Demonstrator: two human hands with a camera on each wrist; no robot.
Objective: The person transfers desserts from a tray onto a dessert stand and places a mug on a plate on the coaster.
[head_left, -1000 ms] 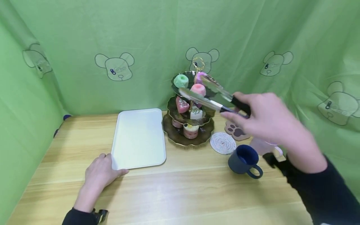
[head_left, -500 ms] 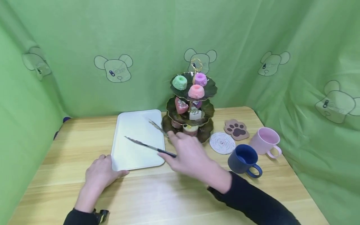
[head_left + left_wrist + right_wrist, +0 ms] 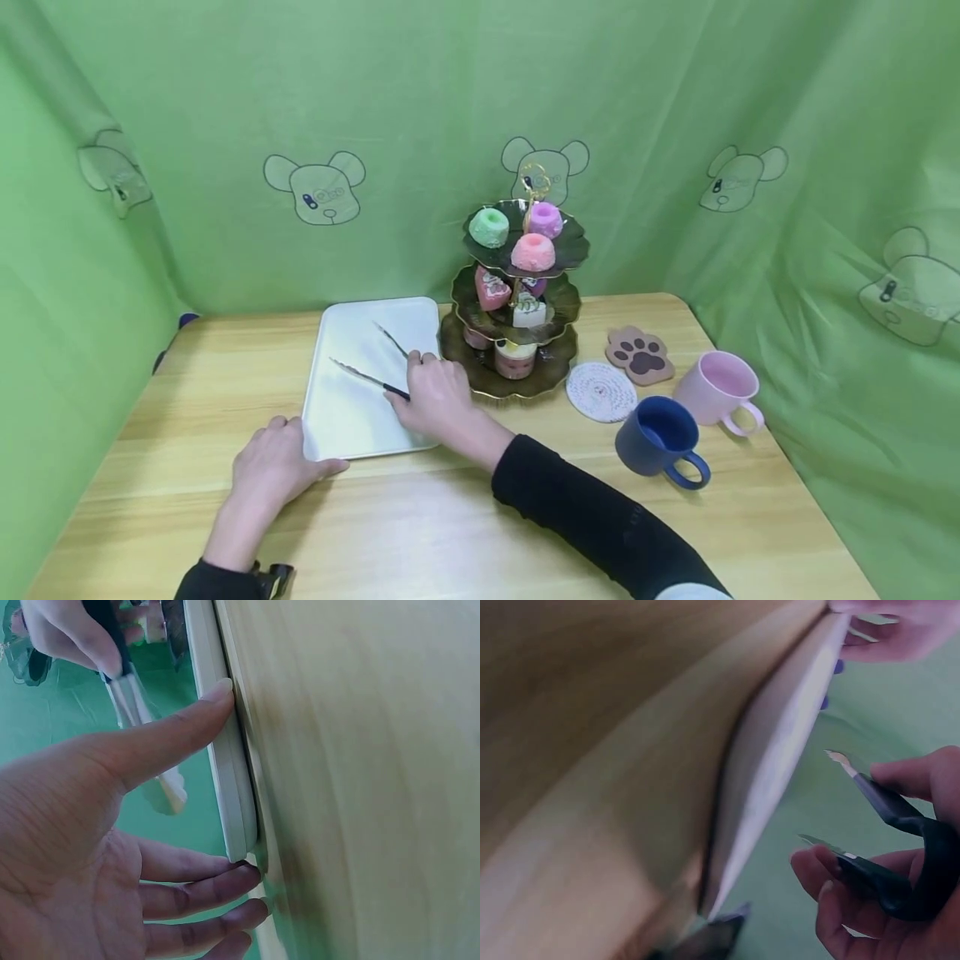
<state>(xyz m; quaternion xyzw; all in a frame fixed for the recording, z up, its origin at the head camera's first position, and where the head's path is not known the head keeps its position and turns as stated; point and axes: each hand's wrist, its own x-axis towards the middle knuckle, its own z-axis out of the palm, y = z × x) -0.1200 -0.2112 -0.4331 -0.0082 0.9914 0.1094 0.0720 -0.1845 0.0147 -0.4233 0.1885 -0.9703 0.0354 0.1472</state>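
Note:
Over the white tray (image 3: pixel 341 417), my right hand (image 3: pixel 438 398) grips a pair of tongs (image 3: pixel 365 374) by their black handles. The tongs' metal arms are spread apart, pointing to the far left, and hold nothing. In the right wrist view the thumb and fingers lie along the two dark handles (image 3: pixel 889 802) of the tongs. My left hand (image 3: pixel 272 467) is at the tray's near left corner. Its thumb lies straight against the tray's near edge (image 3: pixel 225 765) in the left wrist view, while the relaxed fingers touch around the corner.
Right of the tray stands a three-tier stand (image 3: pixel 555 367) bearing small cakes, including a pink one (image 3: pixel 533 252). Farther right lie a white round coaster (image 3: pixel 600 392) and a paw-shaped coaster (image 3: pixel 640 355). A blue mug (image 3: pixel 649 442) and a pink mug (image 3: pixel 712 392) stand beside them.
My right hand has carried the tongs from in front of the stand's top tiers leftward and down, over the tray. The left hand has stayed at the tray's corner.

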